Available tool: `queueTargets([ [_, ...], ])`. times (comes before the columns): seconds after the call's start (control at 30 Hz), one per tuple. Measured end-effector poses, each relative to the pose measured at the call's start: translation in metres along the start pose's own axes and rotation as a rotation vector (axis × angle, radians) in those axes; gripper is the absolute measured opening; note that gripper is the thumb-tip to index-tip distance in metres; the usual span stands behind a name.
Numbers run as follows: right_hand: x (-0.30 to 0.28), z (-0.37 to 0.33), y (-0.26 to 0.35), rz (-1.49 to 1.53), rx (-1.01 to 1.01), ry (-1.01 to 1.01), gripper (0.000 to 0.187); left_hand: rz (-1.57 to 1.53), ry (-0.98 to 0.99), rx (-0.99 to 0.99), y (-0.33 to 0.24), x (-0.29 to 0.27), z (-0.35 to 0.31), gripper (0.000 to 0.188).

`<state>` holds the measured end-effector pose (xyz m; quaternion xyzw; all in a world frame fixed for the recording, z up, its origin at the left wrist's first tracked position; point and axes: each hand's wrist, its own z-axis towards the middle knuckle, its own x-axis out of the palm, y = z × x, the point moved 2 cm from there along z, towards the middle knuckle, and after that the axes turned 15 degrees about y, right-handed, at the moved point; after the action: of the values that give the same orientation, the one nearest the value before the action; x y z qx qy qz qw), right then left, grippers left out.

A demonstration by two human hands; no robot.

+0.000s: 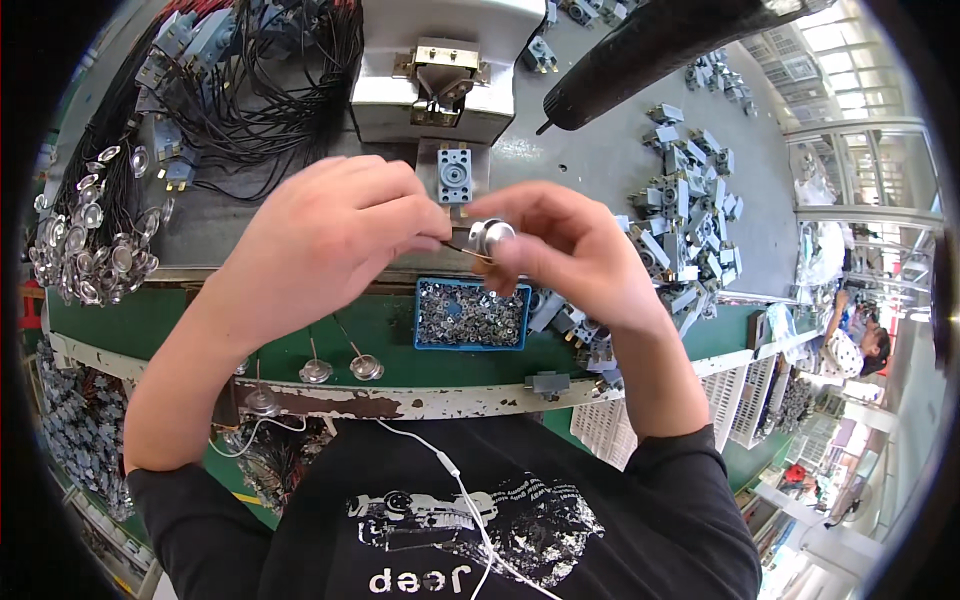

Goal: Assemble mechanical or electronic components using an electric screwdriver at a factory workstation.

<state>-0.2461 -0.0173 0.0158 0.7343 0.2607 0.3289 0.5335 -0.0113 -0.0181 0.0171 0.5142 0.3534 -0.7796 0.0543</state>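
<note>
- My right hand (575, 250) has its thumb and fingers clamped on a round silver cap (494, 238), just right of the frame's centre.
- My left hand (345, 235), left of centre, has its fingertips together on the dark, thin stem (463, 249) beside that cap.
- The stem's long axis runs across the frame, its left end slightly higher, sloping down toward the right.
- The cap's broad face seems turned toward the right of the frame; blur keeps me from telling its exact tilt.
- Just above my fingers, near upper centre, a grey block (454, 175) lies with its round centre facing up and its longer side running up the frame.
- Below my fingers is a blue tray (470, 347) of small metal pieces.
- At lower left, similar stemmed caps (366, 367) lie on the green surface (390, 385), stems pointing up the frame.
- More grey blocks (685, 215) are heaped at right.
</note>
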Motion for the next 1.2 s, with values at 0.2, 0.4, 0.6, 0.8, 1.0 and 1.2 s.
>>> queueTargets([
  [0.2, 0.003, -0.008, -0.003, -0.083, 0.078, 0.021, 0.039, -0.074, 0.052, 0.022, -0.002, -0.008, 0.005, 0.015],
  [0.4, 0.007, -0.012, -0.013, -0.045, -0.108, -0.083, 0.036, -0.322, -0.107, -0.03, 0.006, 0.003, 0.003, 0.022],
  [0.6, 0.004, -0.005, -0.022, -0.037, -0.114, -0.035, 0.037, -0.31, -0.06, 0.005, 0.006, 0.004, 0.0, 0.031],
  [0.8, -0.019, 0.022, -0.011, 0.051, 0.071, 0.332, 0.028, -0.103, 0.001, 0.196, 0.011, 0.003, -0.007, 0.026],
  [1.0, -0.009, 0.044, -0.005, -0.309, 0.17, 0.469, 0.02, -0.179, 0.214, 0.227, 0.018, 0.017, -0.013, 0.024],
  [1.2, -0.005, 0.031, -0.009, -1.307, -0.322, -0.286, 0.038, -0.141, 0.182, 0.065, 0.009, 0.023, -0.021, 0.033],
])
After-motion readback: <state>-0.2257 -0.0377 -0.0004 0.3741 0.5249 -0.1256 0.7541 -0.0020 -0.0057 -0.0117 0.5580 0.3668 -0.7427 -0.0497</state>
